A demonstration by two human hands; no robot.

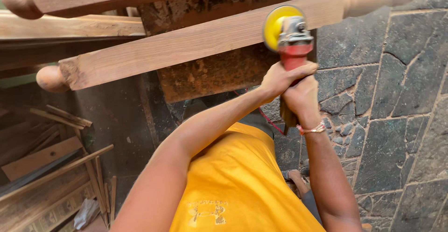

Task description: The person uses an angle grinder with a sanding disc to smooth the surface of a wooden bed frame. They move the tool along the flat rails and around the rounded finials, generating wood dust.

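Against wooden leg [186, 43], hands [291, 85] gripping grinder [289, 38]

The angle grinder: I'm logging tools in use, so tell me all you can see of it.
The angle grinder has a red body, grey metal head and a round yellow disc that meets the long turned wooden beam. It points up and away, held in both hands: left hand higher, right hand below.

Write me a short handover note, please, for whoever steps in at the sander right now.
Left hand and right hand both grip the red angle grinder by its body. Its yellow sanding disc rests against the square section of the turned wooden leg, which lies across a rusty support. Which parts of the leg are already sanded cannot be told. Offcuts lie lower left.
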